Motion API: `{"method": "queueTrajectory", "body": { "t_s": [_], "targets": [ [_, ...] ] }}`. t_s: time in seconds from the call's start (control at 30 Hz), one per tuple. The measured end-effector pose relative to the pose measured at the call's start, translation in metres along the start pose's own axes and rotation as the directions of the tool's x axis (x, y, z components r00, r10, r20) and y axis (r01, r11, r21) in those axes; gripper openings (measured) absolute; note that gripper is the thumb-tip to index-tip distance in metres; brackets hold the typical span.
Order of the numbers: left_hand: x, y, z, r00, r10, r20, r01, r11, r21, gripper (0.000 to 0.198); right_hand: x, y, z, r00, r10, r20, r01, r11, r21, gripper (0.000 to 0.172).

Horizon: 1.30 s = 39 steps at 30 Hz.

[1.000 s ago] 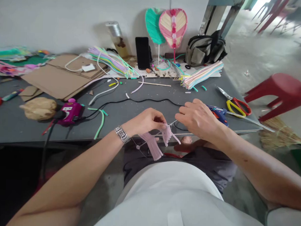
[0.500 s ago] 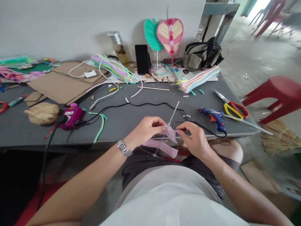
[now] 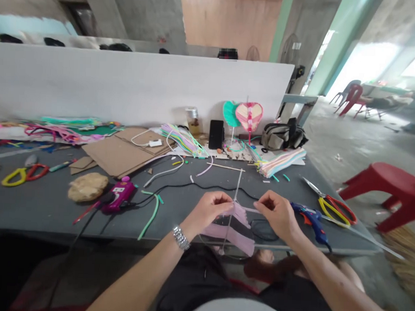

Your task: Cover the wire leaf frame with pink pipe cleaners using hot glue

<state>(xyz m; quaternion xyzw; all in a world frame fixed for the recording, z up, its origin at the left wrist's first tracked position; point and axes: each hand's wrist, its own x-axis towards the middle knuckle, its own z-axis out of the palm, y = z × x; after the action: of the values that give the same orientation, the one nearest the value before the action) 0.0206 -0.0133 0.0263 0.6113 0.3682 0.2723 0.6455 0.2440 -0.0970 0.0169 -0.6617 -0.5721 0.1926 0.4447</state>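
At the front edge of the table, my left hand [image 3: 215,209] pinches a fan frame where its pale stick meets bands of lilac strips [image 3: 230,235]. The stick [image 3: 238,184] points away from me, and a thin wire outline curves below the strips. My right hand [image 3: 276,213] is closed, thumb against fingers, on the end of a pale strip [image 3: 249,209] drawn out sideways from the frame. My left fingers partly hide the join. To the right of my right hand lies a blue glue gun [image 3: 310,218].
Red-and-yellow scissors [image 3: 335,210] lie at right, near a red stool [image 3: 379,188]. Bundled strips [image 3: 282,161], two heart-shaped fans [image 3: 249,116] and a phone [image 3: 216,134] are at the back. A magenta power adapter [image 3: 119,195], black cord, stone [image 3: 88,187] and cardboard [image 3: 125,157] occupy the left.
My right hand has moved right, away from the left, and a pale strip now stretches between them. The left keeps its pinch. The view has tilted up, showing more behind the white partition.
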Motion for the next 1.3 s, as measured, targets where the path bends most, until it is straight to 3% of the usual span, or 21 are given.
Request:
{"method": "queueTrajectory", "body": {
  "t_s": [0.1,0.17,0.3,0.4,0.53,0.63,0.73,0.83,1.03,1.3],
  "targets": [
    [0.020,0.007,-0.029,0.998,0.025,-0.051,-0.029,0.996,-0.090,0.023,0.063,-0.004,0.014,1.000,-0.010,0.015,0.012,0.996,-0.089,0.031],
    [0.032,0.008,-0.046,0.994,0.037,-0.101,-0.056,0.980,-0.193,0.028,0.110,-0.009,0.037,1.000,-0.008,0.006,0.008,0.991,-0.137,0.033],
    [0.045,0.001,-0.070,0.974,0.005,-0.228,-0.130,0.834,-0.537,0.037,0.205,-0.024,0.109,0.996,0.015,-0.092,-0.036,0.973,-0.228,0.005],
    [0.046,-0.005,-0.081,0.953,-0.027,-0.302,-0.204,0.681,-0.703,0.041,0.263,-0.034,0.167,0.977,0.052,-0.206,-0.107,0.957,-0.269,0.038],
    [0.043,-0.006,-0.090,0.940,-0.068,-0.335,-0.230,0.599,-0.767,0.044,0.315,-0.040,0.223,0.910,0.160,-0.382,-0.266,0.933,-0.243,0.076],
    [0.044,-0.007,-0.093,0.930,-0.113,-0.350,-0.234,0.551,-0.801,0.043,0.336,-0.035,0.246,0.841,0.257,-0.477,-0.378,0.908,-0.177,0.091],
    [0.045,-0.008,-0.095,0.903,-0.170,-0.394,-0.244,0.550,-0.799,0.044,0.345,-0.025,0.256,0.804,0.300,-0.514,-0.418,0.899,-0.129,0.094],
    [0.044,-0.007,-0.095,0.881,-0.196,-0.430,-0.259,0.561,-0.787,0.045,0.347,-0.015,0.257,0.798,0.304,-0.520,-0.410,0.906,-0.100,0.092],
    [0.041,-0.001,-0.094,0.884,-0.195,-0.424,-0.256,0.557,-0.790,0.044,0.351,-0.005,0.255,0.804,0.279,-0.526,-0.367,0.928,-0.069,0.086],
    [0.042,-0.001,-0.094,0.876,-0.191,-0.442,-0.265,0.576,-0.773,0.044,0.349,-0.010,0.254,0.807,0.289,-0.514,-0.357,0.933,-0.035,0.081]
  ]
}}
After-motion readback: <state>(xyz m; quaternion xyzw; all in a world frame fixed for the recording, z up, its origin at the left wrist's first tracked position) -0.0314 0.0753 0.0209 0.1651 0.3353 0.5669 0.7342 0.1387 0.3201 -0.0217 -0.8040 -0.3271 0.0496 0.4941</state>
